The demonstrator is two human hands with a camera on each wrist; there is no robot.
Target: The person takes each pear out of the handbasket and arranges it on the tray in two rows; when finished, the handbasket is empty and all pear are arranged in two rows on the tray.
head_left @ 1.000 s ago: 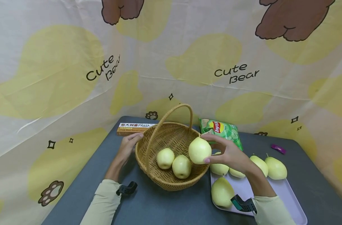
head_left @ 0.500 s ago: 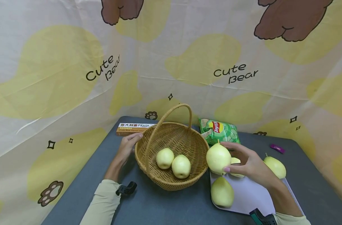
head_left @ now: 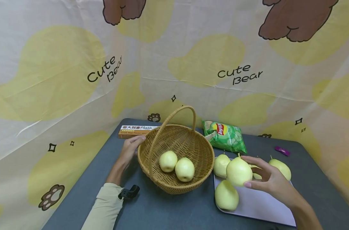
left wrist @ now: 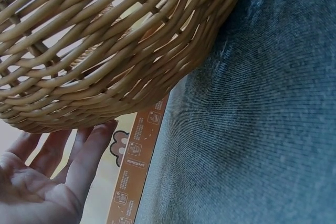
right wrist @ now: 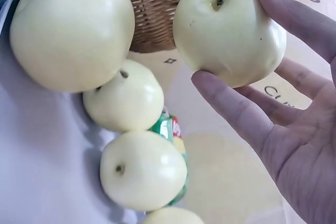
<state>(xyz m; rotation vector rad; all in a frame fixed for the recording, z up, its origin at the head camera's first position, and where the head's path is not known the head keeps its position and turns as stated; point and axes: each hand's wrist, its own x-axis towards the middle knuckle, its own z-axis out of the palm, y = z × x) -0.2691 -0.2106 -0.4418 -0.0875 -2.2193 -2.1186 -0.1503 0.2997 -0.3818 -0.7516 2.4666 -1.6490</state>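
Observation:
My right hand (head_left: 273, 182) pinches a pale yellow-green pear (head_left: 238, 172) between thumb and fingers, over the lilac tray (head_left: 263, 204). In the right wrist view the held pear (right wrist: 228, 32) is apart from the pears beside it. One pear (head_left: 226, 195) sits at the tray's front left corner, and another pear (head_left: 221, 166) lies behind it. Left of the tray, a wicker basket (head_left: 203, 150) holds two pears (head_left: 176, 166). My left hand (head_left: 131, 148) touches the basket's left rim with fairly straight fingers; in the left wrist view some fingertips are hidden by the wicker.
Behind the basket lies a pasta box (head_left: 137, 131) at left. A green chip bag (head_left: 227, 137) stands between basket and tray at the back. Another pear (head_left: 280, 169) lies at the tray's far right. A small purple packet (head_left: 282, 151) is near the table's back right.
My right hand has carried the pear from over the basket's right side rightward and down, over the tray. The left hand and the basket have stayed in place.

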